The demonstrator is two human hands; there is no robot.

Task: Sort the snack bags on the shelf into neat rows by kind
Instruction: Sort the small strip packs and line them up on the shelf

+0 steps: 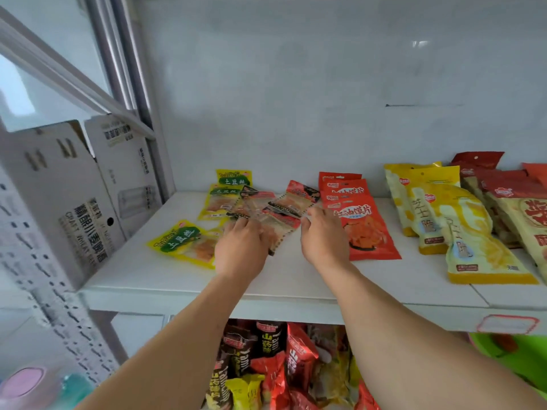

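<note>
Thin plastic bags [275,214] looked light and slippery; both hands, left [241,247] and right [322,235], pinched their edges.

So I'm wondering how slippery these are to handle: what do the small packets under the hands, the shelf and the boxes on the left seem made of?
Small packets: thin plastic film, partly clear, glossy, with serrated edges.
Shelf: smooth, white and matt; probably painted metal or laminate, hard to tell.
Boxes: printed cardboard, shown by folded flaps and punched holes.
</note>
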